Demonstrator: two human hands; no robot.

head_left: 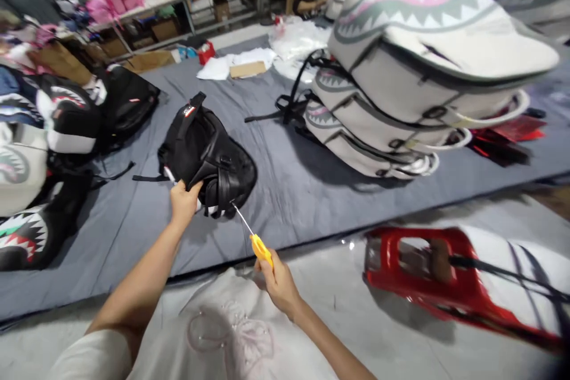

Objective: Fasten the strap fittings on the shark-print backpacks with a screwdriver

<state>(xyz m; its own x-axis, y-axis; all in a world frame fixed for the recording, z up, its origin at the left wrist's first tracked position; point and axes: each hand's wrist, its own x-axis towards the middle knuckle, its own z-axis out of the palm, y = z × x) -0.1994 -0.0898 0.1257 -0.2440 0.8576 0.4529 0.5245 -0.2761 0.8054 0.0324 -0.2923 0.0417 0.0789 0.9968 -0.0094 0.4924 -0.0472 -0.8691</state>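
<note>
A black backpack (222,166) lies on the grey-covered table, straps and padded back facing up. My left hand (184,205) is closed on its near edge, fingers pinching the black fabric. In my right hand (278,282) is a yellow-handled tool (260,249) with a thin metal shaft; its exact kind is hard to make out. The shaft points up and left, and its tip appears to meet the backpack's near end, though contact is not certain.
Right of the black backpack stands a stack of light backpacks (378,101) with shark-mouth prints. More backpacks (71,113) crowd the table's left side. Plastic bags (298,41) lie at the back. A red plastic-framed object (418,267) stands below the table's near edge.
</note>
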